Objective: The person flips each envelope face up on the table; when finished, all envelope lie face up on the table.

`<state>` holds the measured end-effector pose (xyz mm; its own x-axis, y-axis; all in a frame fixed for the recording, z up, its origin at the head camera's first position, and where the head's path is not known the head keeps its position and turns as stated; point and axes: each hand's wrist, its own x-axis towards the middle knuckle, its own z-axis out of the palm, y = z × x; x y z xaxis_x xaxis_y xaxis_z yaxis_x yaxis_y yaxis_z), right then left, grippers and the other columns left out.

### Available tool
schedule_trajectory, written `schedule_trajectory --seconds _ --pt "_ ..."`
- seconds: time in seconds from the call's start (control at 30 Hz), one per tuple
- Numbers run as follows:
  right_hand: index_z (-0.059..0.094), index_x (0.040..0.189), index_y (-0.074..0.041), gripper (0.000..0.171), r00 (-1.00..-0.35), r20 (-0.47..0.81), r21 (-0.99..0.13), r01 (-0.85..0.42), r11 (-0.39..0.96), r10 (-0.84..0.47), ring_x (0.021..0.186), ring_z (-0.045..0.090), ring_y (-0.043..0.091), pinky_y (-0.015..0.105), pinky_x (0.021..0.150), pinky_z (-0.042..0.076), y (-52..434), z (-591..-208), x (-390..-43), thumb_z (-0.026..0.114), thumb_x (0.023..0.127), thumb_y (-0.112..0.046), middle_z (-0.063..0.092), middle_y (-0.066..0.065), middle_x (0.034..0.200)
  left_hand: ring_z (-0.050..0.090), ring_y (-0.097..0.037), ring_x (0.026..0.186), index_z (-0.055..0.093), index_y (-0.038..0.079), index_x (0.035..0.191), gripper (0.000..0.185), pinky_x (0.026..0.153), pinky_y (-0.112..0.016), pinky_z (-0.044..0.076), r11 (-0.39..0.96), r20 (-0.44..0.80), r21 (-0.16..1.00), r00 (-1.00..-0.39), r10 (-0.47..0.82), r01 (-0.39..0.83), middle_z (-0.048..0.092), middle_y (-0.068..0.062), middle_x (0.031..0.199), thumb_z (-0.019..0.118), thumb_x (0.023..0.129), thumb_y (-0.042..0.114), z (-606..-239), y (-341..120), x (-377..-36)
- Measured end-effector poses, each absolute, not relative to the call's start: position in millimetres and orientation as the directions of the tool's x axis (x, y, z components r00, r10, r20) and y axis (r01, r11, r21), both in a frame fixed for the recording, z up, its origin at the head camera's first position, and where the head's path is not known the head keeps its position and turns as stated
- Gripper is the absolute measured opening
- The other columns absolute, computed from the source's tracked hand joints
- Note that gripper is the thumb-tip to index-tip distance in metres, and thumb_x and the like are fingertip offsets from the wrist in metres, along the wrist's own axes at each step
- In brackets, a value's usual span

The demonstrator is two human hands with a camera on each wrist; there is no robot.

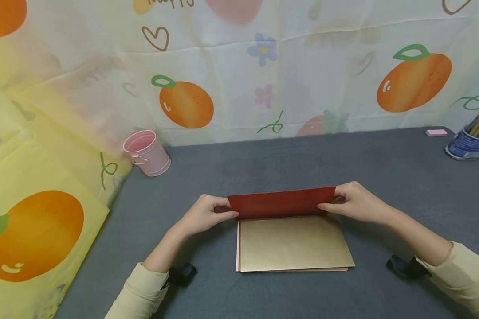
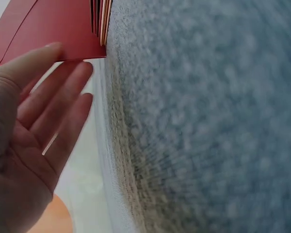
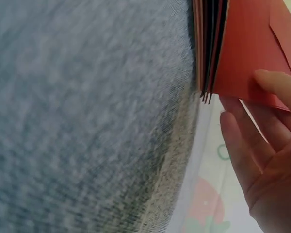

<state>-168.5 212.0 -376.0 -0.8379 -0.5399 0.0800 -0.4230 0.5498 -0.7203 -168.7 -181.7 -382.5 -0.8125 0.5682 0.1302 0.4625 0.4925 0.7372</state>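
A red paper envelope (image 1: 281, 204) is raised on its long edge at the back of a stack, and a flap line runs along it in both wrist views. My left hand (image 1: 207, 213) pinches its left end between thumb and fingers. At the other end my right hand (image 1: 357, 201) pinches it the same way, thumb on the near face. The gold top sheet (image 1: 295, 243) of the stack lies flat in front of the envelope. From the side, the stack's layered edges (image 3: 211, 48) show red and dark sheets against the red envelope (image 3: 247, 53).
A small pink bucket (image 1: 147, 155) stands at the back left of the grey table (image 1: 207, 168). Toward the back right are a pink eraser-like block (image 1: 436, 132) and a blue tin (image 1: 469, 144) holding pencil-like sticks. A fruit-print cloth (image 1: 231, 88) hangs behind.
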Motion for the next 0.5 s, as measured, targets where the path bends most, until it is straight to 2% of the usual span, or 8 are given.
schedule_trajectory --seconds 0.13,0.37,0.5 --pt "0.076 0.093 -0.015 0.010 -0.810 0.064 -0.694 -0.456 0.558 -0.583 0.066 0.055 0.006 0.024 0.053 0.042 211.9 -378.1 -172.3 0.074 0.088 -0.023 0.072 -0.006 0.090 0.065 -0.004 0.074 0.075 0.012 0.087 0.001 0.069 -0.024 0.053 0.525 0.073 0.728 -0.811 0.581 0.442 0.072 0.005 0.083 0.074 0.087 0.013 -384.3 -183.7 -170.5" --pt "0.074 0.103 -0.016 0.016 -0.763 0.076 -0.642 -0.530 0.554 -0.642 0.081 0.062 0.004 0.025 0.068 0.051 211.3 -383.2 -177.5 0.075 0.088 -0.022 0.072 -0.007 0.098 0.068 -0.005 0.079 0.076 0.011 0.093 0.007 0.073 -0.026 0.054 0.512 0.075 0.733 -0.801 0.594 0.448 0.073 0.005 0.088 0.074 0.086 0.010 -387.8 -184.7 -172.5" --pt "0.074 0.102 -0.013 0.017 -0.759 0.085 -0.627 -0.544 0.557 -0.645 0.077 0.062 0.003 0.025 0.066 0.052 209.6 -384.4 -180.7 0.076 0.086 -0.020 0.072 -0.006 0.095 0.068 -0.006 0.079 0.075 0.010 0.090 0.004 0.073 -0.026 0.055 0.514 0.076 0.735 -0.806 0.587 0.443 0.073 0.004 0.087 0.074 0.087 0.010 -388.6 -186.0 -173.1"
